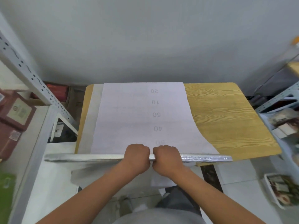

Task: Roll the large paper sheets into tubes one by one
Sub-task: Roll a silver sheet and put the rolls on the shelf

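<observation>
Two hands, left hand (137, 156) and right hand (167, 157), side by side, curled around mid-span of rolled paper tube (97, 157); unrolled sheet (142, 120) flat beyond knuckles; light, floppy, crease-prone; grip wider, gently.

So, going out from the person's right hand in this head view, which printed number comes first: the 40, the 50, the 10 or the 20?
From the right hand, which grips the rolled paper tube at the table's near edge:
1. The 40, just beyond the knuckles.
2. The 50, mid-sheet.
3. The 10, farther up.
4. The 20, by the far edge near the wall.
</observation>
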